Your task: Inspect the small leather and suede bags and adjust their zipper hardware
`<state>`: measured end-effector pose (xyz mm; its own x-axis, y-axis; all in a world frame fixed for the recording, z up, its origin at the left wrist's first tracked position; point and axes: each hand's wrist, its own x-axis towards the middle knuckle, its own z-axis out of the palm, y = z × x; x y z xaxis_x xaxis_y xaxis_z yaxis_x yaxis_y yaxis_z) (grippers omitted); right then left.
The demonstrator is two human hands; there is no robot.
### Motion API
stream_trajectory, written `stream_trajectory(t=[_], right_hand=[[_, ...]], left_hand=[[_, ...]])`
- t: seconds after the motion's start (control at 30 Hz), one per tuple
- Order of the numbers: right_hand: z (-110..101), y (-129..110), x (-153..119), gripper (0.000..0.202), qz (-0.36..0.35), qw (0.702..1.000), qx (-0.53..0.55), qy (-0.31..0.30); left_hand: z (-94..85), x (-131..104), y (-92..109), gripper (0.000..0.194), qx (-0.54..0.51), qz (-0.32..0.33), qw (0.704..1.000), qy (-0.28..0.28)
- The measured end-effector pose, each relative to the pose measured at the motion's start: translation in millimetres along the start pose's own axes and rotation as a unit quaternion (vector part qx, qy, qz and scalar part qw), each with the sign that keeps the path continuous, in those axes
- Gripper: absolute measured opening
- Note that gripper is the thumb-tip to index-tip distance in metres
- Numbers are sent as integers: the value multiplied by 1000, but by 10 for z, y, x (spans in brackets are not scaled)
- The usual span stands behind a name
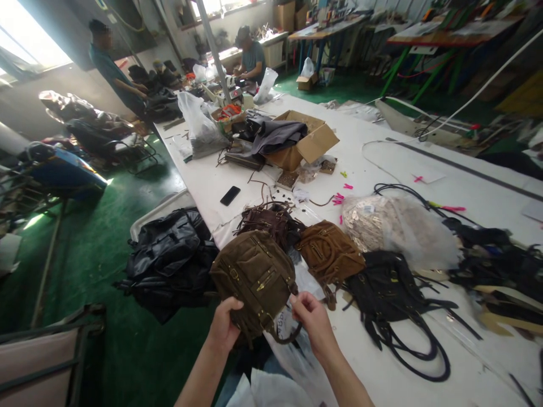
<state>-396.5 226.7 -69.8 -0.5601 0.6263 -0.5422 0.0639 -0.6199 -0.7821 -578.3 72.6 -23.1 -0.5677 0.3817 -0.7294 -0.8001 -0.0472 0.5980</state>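
Olive-brown suede bag [254,277] sits at the near edge of the white worktop [382,147], held in both hands: the left hand [224,328] closes its grip on the lower left corner, the right hand [311,319] pinches the bag's strap. Just beside it lie a tan bag [331,254] and a black bag [390,288].

Bare tabletop [424,390] is lying open to the right of my right grip [314,323]. Ahead, the tan bag [330,254], the black bag [390,288] and the plastic sack of metal parts [394,226] are crowding the way. A black heap [169,263] is blocking my left grip [224,327] off the tabletop's edge.
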Motion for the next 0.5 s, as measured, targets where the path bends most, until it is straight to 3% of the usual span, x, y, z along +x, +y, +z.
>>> stream_trajectory(t=[0.13, 0.27, 0.37, 0.5], right_hand=[[-4, 42, 28, 52, 25, 999, -39, -18], [95, 59, 15, 67, 81, 987, -101, -95], [286, 54, -35, 57, 15, 992, -15, -122], [528, 21, -78, 58, -37, 994, 75, -70]], left_hand=[[-23, 20, -3, 31, 13, 26, 1000, -6], [-51, 46, -10, 36, 11, 39, 999, -6], [-46, 47, -17, 30, -3, 14, 1000, -13], [-39, 18, -26, 23, -26, -1, 1000, -11]])
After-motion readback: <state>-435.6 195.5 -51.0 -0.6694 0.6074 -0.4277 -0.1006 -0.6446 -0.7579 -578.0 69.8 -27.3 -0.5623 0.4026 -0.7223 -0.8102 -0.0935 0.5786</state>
